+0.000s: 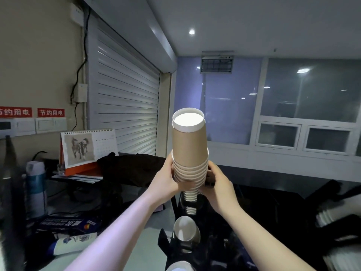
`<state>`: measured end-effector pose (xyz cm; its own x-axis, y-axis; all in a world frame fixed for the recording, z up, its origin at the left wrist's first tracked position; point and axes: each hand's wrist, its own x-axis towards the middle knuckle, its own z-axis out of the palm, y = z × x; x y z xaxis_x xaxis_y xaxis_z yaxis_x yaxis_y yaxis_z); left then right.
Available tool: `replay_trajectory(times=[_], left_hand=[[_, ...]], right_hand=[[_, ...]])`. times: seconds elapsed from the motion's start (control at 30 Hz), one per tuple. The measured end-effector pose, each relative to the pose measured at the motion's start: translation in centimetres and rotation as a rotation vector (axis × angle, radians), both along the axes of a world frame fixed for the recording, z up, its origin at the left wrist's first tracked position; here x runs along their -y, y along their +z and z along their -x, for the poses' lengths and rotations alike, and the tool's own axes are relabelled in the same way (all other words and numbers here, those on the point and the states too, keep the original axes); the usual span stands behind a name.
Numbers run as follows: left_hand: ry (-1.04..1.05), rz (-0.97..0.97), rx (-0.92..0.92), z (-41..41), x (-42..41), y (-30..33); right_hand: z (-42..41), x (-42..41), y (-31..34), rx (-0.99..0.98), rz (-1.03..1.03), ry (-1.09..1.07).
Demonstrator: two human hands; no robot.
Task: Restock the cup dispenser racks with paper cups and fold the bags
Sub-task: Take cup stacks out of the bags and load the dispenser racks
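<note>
Dim light fills a small room with a closed white roller shutter [127, 98] on the left and a row of windows [310, 90] along the far wall, ceiling lamps mirrored in the glass. Two red signs [51, 112] sit on the beige wall above a row of switches. Below them a cluttered tabletop [148, 239] carries a desk calendar [88, 147] with an orange base, a dark bundle of cloth [132, 167] just right of it, a blue and white flask [36, 188] at the near left, and a white tube [72, 244] lying on its side close to the near edge.

Both bare arms reach forward to the middle of the scene. The left hand [166, 180] curls round the left side of a stack of paper cups [190, 151], fingers wrapped over the ribbed white rims low on the stack. The right hand [216, 184] grips the same rims from the right, its fingers bent round them.

The stack stands almost upright, long axis vertical and leaning slightly away. The cups are upside down: the brown top cup shows its white recessed base, and the rims crowd together between the hands. Beneath the hands more cup rims [190, 210] line up in a dark dispenser rack [175, 245]. Whether the held stack touches them cannot be told.
</note>
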<state>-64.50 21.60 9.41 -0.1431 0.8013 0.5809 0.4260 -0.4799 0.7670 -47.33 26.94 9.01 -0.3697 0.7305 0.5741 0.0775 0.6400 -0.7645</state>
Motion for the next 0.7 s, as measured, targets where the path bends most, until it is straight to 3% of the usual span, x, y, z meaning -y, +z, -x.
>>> replay_trajectory(times=[0.47,0.7], left_hand=[[-0.111,-0.011,0.022,0.1,0.4,1.9],[-0.165,0.015,0.045,-0.8,1.1,2.6]], right_hand=[[-1.1,0.5,1.4,0.138,-0.092,-0.043],[-1.0,0.7,2.0,0.166,-0.018,-0.068]])
